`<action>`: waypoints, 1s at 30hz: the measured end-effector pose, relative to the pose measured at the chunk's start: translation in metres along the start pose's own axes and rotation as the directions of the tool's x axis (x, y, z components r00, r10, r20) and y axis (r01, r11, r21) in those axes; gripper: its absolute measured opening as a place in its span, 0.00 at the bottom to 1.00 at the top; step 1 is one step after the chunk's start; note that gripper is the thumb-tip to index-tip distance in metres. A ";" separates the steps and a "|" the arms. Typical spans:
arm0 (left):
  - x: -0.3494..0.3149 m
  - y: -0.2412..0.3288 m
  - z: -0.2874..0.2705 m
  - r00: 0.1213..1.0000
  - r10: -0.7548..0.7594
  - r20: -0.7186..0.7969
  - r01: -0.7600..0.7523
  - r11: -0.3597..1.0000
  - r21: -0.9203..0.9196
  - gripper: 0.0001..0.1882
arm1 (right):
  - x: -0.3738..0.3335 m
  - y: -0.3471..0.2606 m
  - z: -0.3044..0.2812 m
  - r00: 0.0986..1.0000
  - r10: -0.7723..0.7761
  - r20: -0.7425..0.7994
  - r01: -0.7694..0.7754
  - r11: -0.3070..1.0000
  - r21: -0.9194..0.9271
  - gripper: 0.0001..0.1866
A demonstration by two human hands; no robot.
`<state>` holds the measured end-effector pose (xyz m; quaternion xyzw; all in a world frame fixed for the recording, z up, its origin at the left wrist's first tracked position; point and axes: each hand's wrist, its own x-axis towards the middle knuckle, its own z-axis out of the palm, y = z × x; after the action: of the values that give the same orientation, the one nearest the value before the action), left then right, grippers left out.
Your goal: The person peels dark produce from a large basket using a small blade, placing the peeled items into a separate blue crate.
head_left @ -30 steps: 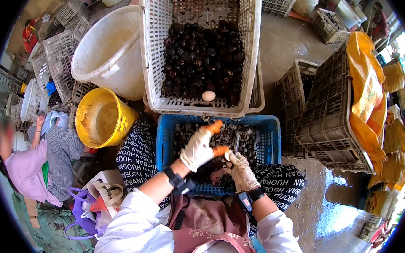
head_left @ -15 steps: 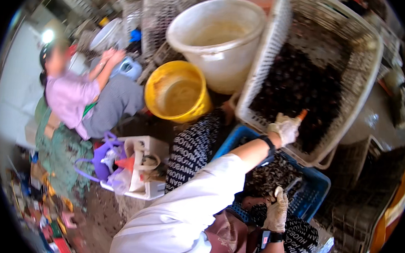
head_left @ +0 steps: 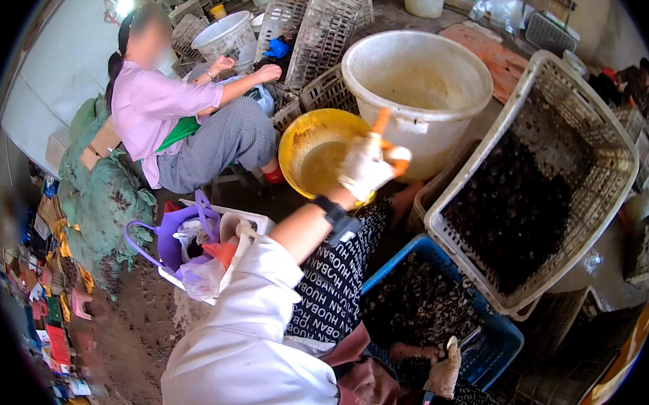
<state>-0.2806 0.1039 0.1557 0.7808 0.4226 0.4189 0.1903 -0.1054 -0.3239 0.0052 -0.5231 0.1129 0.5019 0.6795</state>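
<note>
My left hand (head_left: 367, 166), in a white glove with orange coverings on its fingers, is held over the yellow bucket (head_left: 292, 155). Its fingers are stretched apart, slightly blurred, and nothing shows in them. Low over the blue basket (head_left: 504, 353), my gloved right hand (head_left: 444, 370) is closed round a narrow metal tool (head_left: 470, 335), mostly hidden by the fingers. Small dark shells and pale bits (head_left: 422, 299) fill that basket. Beyond it, a tilted white crate (head_left: 609, 195) holds a heap of dark shellfish (head_left: 511, 205).
A large white tub (head_left: 417, 119) stands behind the yellow bucket. A purple bag (head_left: 170, 231) sits in a white box at left. At the back left a co-worker (head_left: 171, 110) in pink sits low. Dark crates (head_left: 563, 347) stand at right; stacked crates (head_left: 322, 37) lie behind.
My left hand has swung left from the white crate to above the yellow bucket. My right hand stays at the blue basket with the tool. The view has shifted, showing more of the room's back.
</note>
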 end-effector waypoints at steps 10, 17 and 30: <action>0.055 -0.168 -0.164 0.952 0.104 -0.287 0.101 0.780 0.617 0.47 | 0.018 0.011 -0.006 0.967 -0.036 -0.254 -0.023 0.974 -0.226 0.10; 0.085 -0.259 -0.259 0.863 0.002 -0.504 0.451 0.445 0.774 0.48 | 0.005 -0.011 0.058 0.959 0.077 -0.272 -0.147 0.958 -0.247 0.13; 0.087 -0.294 -0.295 0.848 -0.128 -0.514 0.523 0.355 0.775 0.32 | 0.029 -0.003 0.055 0.948 0.096 -0.305 -0.189 0.938 -0.292 0.06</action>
<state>-0.6423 0.3259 0.1772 0.5633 0.7548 0.2186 -0.2554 -0.1102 -0.2623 0.0109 -0.6828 0.1656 0.4809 0.5244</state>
